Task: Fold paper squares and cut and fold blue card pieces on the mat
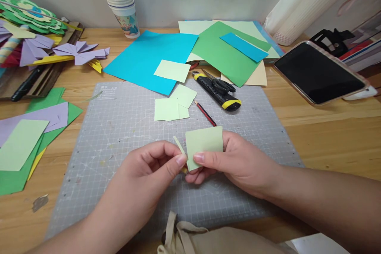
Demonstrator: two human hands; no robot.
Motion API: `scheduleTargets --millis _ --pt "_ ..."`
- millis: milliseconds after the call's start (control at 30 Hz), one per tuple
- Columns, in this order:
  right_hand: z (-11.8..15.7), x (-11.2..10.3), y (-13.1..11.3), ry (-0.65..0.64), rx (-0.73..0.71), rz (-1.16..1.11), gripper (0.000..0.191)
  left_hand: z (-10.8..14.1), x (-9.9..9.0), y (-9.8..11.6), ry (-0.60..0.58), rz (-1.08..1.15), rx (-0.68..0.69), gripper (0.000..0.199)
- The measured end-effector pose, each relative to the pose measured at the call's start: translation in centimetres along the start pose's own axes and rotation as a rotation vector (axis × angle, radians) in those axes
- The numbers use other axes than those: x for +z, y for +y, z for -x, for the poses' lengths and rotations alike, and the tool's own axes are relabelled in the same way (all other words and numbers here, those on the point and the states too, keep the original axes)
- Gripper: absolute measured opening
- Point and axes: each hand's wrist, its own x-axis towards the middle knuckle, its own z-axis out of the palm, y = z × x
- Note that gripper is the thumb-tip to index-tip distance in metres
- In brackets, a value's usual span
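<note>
My right hand [235, 158] holds a pale green paper piece [205, 143] upright above the grey cutting mat [104, 135], its thumb across the front. Just left of that piece, my left hand [157, 170] pinches a narrow pale green strip [179, 145] between thumb and forefinger. The strip leans close to the paper's left edge; whether they touch is hard to tell. Beyond the hands lie several pale green paper pieces [166, 109], partly overlapping. A red and black pencil [206, 114] rests to their right.
A yellow and black cutter [214, 91] with scissors [222, 86] on it lies at the mat's back. Behind are blue paper [151, 55] and green paper [229, 55]. A phone [318, 73] is at right, paper cups [126, 16] at back left, folded paper crafts [80, 52] at left.
</note>
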Motion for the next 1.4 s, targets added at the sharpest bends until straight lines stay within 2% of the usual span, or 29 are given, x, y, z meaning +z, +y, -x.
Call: scheduleTargets --millis 233,467,867,1167,1400 --pt "0.1 0.0 -0.1 -0.002 -0.004 0.025 0.015 -0.2 0.3 0.0 0.018 0.0 -0.008 0.008" --pt "0.1 0.2 -0.4 -0.004 0.033 0.067 0.017 -0.1 0.1 0.0 0.005 0.021 -0.005 0.011" --pt "0.0 0.3 -0.2 0.021 0.043 -0.059 0.019 -0.1 0.0 0.0 0.061 0.079 -0.04 0.013" --pt "0.0 0.3 -0.3 0.031 0.037 -0.042 0.024 -0.3 -0.1 -0.1 0.088 0.031 -0.057 0.013" --pt "-0.1 0.1 -0.5 0.092 0.007 -0.003 0.025 -0.3 -0.9 0.1 0.157 -0.144 -0.038 0.021"
